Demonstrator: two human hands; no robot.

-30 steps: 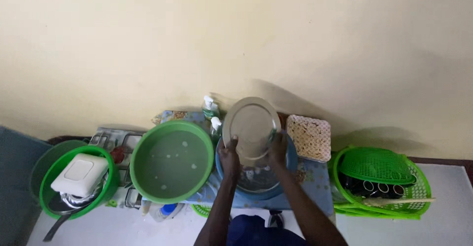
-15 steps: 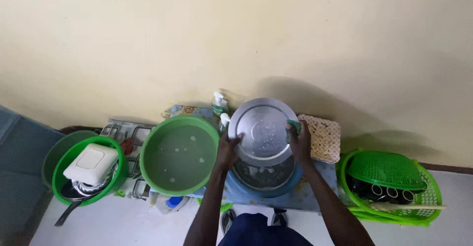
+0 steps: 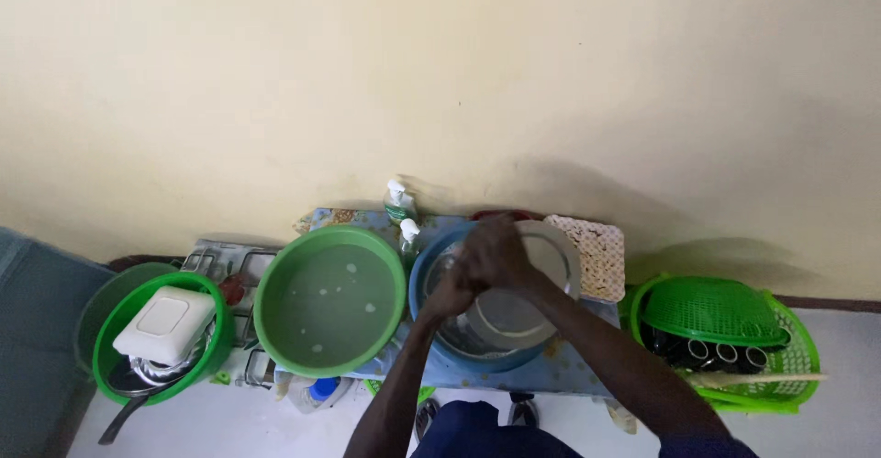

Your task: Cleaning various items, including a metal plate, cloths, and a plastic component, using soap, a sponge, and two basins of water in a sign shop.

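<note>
Two clear pump bottles with white tops [image 3: 401,212] stand at the back of a low table covered in a blue patterned cloth [image 3: 569,377], at about 11 o'clock from the washing basin, their labels too small to make out. A white rectangular lidded container [image 3: 165,322] sits atop cookware in a green basin [image 3: 213,352] at the far left, and a clear plastic bottle with a blue cap [image 3: 317,392] lies on the white floor [image 3: 202,426] under the table's front edge. The table stands against a plain cream wall [image 3: 440,72].

At centre, a person leans over a blue basin [image 3: 424,274] holding a round metal plate [image 3: 541,279], which is tilted, its face turned up and toward the person, its far rim lifted toward 1 o'clock. The left hand [image 3: 450,293] curls closed on the plate's near-left edge. The right hand [image 3: 496,251] lies over the plate's face with fingers bent, but whether it grips something cannot be told.

At 9 o'clock from the plate, a large green basin of water [image 3: 330,297] sits just beside the blue one. At 2 o'clock a cream woven mat [image 3: 596,256] leans on the wall. At 3 o'clock, on the floor, a green slotted basket [image 3: 780,366] holds dark cups [image 3: 725,355] under an upturned green cover [image 3: 711,309].
</note>
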